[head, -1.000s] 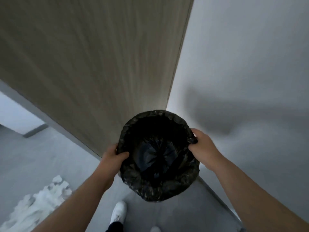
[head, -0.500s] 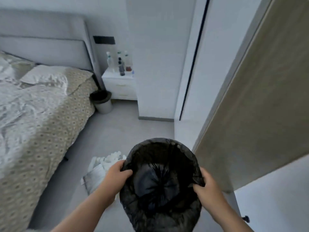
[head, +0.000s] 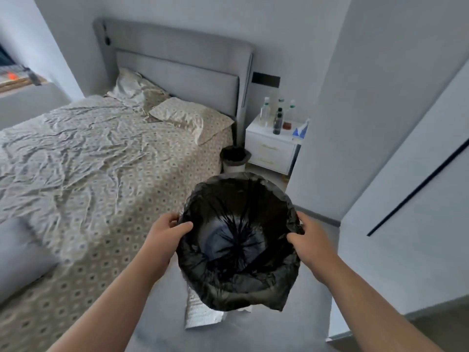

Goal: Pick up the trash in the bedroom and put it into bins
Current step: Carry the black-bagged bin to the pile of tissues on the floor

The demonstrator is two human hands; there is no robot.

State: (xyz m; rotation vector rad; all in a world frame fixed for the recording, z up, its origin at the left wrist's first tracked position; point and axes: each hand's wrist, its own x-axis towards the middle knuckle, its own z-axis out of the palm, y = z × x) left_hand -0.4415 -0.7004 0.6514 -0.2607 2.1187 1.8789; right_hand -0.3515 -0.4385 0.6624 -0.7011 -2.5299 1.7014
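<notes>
- The left grip (head: 165, 237), a bare hand, is curled round the left edge of the bin (head: 236, 288): its thumb hooks over the rim onto the black liner and its fingers wrap the outside
- The right grip (head: 308, 240), the other bare hand, clamps the opposite edge the same way, with the thumb pressed on the liner at the rim and the fingers behind the wall
- The bin is round and lined with a black plastic bag whose folds run to a gathered centre at the bottom; its mouth faces the camera
- It is held up between both forearms, above the grey floor (head: 253, 334) and just beside the bed's right side
- A crumpled silvery-white sheet (head: 203, 313) lies on the floor below the bin's near edge, partly hidden by it
- The bed (head: 88, 153) fills the left, with a wrinkled patterned cover
- Two pillows (head: 190, 118) in the same pattern lie against the grey padded headboard (head: 177, 64)
- A grey cushion (head: 20, 257) lies on the bed at the lower left
- Beyond the held bin a second bin (head: 234, 158), also lined in black, stands on the floor between the bed and a white nightstand (head: 272, 146)
- Several bottles (head: 278, 120), one of them dark, stand on the nightstand, and a blue-and-white packet (head: 300, 129) sits at its right edge
- A white panel (head: 406, 199) crossed by a thin dark line is on the right
</notes>
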